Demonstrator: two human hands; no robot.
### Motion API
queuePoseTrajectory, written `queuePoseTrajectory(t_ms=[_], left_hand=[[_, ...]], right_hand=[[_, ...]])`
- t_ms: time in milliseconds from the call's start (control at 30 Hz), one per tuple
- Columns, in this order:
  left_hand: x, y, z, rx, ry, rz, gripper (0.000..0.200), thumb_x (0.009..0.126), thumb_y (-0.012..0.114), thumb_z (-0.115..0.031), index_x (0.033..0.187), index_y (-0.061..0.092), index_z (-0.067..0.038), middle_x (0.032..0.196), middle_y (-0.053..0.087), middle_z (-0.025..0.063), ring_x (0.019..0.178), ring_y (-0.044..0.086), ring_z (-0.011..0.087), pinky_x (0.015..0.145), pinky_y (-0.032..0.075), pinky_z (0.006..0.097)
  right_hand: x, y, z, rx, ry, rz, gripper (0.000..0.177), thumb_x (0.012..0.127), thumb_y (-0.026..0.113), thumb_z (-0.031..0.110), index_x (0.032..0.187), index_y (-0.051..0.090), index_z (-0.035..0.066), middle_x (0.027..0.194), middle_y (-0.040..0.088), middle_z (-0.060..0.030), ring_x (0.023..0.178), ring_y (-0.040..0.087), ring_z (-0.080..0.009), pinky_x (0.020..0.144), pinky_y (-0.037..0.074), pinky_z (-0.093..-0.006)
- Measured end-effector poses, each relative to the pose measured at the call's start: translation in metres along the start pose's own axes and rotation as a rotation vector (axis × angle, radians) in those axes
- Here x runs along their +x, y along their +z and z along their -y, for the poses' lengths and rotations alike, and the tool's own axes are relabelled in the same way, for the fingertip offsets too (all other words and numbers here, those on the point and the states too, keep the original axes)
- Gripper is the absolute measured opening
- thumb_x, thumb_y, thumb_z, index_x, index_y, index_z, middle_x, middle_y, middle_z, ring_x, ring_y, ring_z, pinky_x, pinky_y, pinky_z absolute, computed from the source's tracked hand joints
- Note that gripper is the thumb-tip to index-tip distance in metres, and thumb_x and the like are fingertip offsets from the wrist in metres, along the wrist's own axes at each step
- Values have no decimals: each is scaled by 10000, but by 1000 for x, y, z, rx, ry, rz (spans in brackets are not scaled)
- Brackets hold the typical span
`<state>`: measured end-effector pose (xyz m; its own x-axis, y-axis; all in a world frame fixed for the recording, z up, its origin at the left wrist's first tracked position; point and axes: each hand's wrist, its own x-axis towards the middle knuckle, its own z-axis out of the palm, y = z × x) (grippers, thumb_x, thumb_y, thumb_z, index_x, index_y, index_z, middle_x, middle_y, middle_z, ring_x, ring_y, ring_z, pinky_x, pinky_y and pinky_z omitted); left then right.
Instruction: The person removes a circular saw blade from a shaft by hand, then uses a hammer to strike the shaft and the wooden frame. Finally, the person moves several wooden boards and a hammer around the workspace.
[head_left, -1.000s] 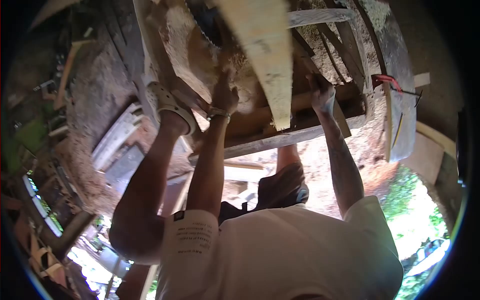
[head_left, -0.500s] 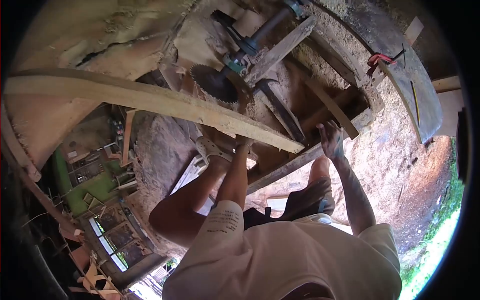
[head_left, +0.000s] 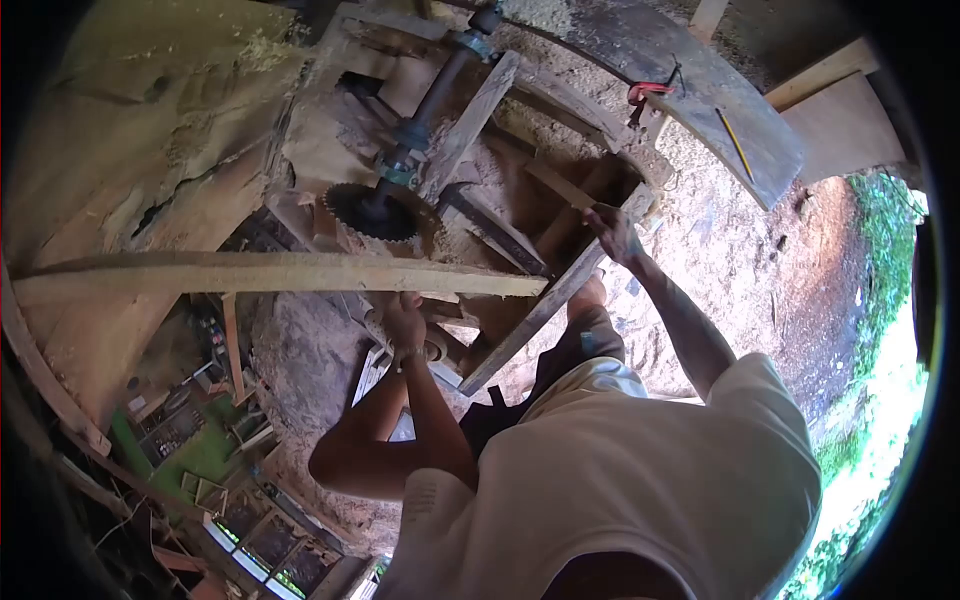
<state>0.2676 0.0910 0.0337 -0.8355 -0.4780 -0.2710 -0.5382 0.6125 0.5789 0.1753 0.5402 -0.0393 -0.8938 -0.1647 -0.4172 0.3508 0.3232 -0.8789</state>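
My left hand [head_left: 405, 325] is closed against the lower edge of a long pale wooden beam [head_left: 290, 272]; what its fingers hold is hidden. My right hand [head_left: 613, 234] grips the near end of a narrow wooden strip [head_left: 560, 186], above the front rail [head_left: 560, 288] of a wooden frame. Toothed and round, a saw blade [head_left: 370, 211] sits on a shaft [head_left: 440, 95] beyond the beam. A dark bar [head_left: 495, 230] lies between the blade and the rail, close to the beam's right end.
A grey board [head_left: 700, 120] at upper right carries a red clamp [head_left: 650, 90] and a yellow pencil [head_left: 735, 145]. Sawdust [head_left: 720, 270] covers the ground to the right. A large wooden slab [head_left: 150, 130] fills the upper left.
My right hand was beside the strip with fingers spread; it has closed on the strip's end. My left hand has shifted slightly left along the beam. The view has turned.
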Motion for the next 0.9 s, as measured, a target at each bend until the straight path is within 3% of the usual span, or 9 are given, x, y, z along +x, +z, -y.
queuePoseTrajectory(t_ms=[100, 167, 300, 500, 600, 667, 733, 833, 900], left_hand=[[-40, -39, -42, 65, 142, -95, 232, 920, 590, -153, 1040, 705, 8, 955, 718, 106, 830, 668, 208, 759, 526, 359], [-64, -69, -41, 136, 188, -153, 260, 902, 643, -118, 1132, 678, -1, 975, 690, 111, 866, 637, 187, 762, 531, 334], [-142, -134, -109, -167, -157, -156, 346, 859, 652, -27, 1202, 617, -7, 878, 581, 34, 774, 551, 123, 731, 489, 276], [-240, -223, -216, -274, 75, -362, 278, 1029, 512, -105, 1233, 571, 75, 1109, 658, 184, 987, 679, 242, 896, 554, 366], [-262, -239, -254, 211, 141, -400, 345, 982, 552, -32, 1306, 512, 80, 1127, 644, 202, 1005, 671, 283, 891, 557, 396], [-258, -220, -261, -180, 173, -518, 510, 880, 659, 55, 1354, 468, 67, 1038, 661, 166, 980, 664, 272, 884, 557, 401], [-256, -211, -244, -201, 221, -517, 505, 843, 683, 85, 1313, 500, 60, 938, 663, 118, 922, 666, 220, 819, 573, 351], [-240, -190, -246, -263, 125, -421, 361, 861, 662, 78, 1210, 575, 60, 931, 663, 108, 781, 680, 191, 690, 588, 321], [-229, -177, -233, -270, 210, -284, 174, 956, 561, 11, 1110, 632, 54, 947, 705, 133, 709, 703, 191, 666, 566, 299]], right_hand=[[29, 31, -70, -583, -533, -20, 365, 992, 507, 257, 1275, 602, 46, 912, 658, -197, 792, 631, -315, 687, 504, -436], [36, 37, -79, -1329, -1062, -503, 317, 950, 584, 242, 1185, 592, 30, 864, 650, -179, 727, 635, -322, 590, 494, -471], [89, 94, -126, -740, -1004, -180, 453, 899, 567, 157, 1345, 522, 89, 972, 617, -273, 755, 607, -403, 623, 505, -506], [65, 36, 20, -191, -399, 120, 286, 896, 722, 357, 812, 699, 85, 669, 633, -145, 537, 587, -340, 475, 415, -440], [56, -12, -11, -479, -489, 138, 337, 812, 815, 356, 842, 677, 51, 710, 651, -82, 619, 624, -185, 545, 495, -363], [57, -34, -7, -231, -323, 268, 385, 787, 831, 313, 981, 648, 35, 840, 658, -80, 757, 647, -187, 623, 531, -347], [85, -29, -57, -381, -776, -32, 353, 824, 786, 328, 987, 661, 40, 848, 669, -67, 772, 658, -190, 639, 537, -364], [49, -12, -43, -567, -56, 264, 312, 963, 572, 402, 936, 676, 109, 855, 668, -115, 749, 667, -249, 573, 506, -440], [50, 25, -90, -634, -355, 187, 249, 911, 604, 330, 962, 648, 90, 919, 674, -144, 761, 657, -314, 590, 489, -495]])
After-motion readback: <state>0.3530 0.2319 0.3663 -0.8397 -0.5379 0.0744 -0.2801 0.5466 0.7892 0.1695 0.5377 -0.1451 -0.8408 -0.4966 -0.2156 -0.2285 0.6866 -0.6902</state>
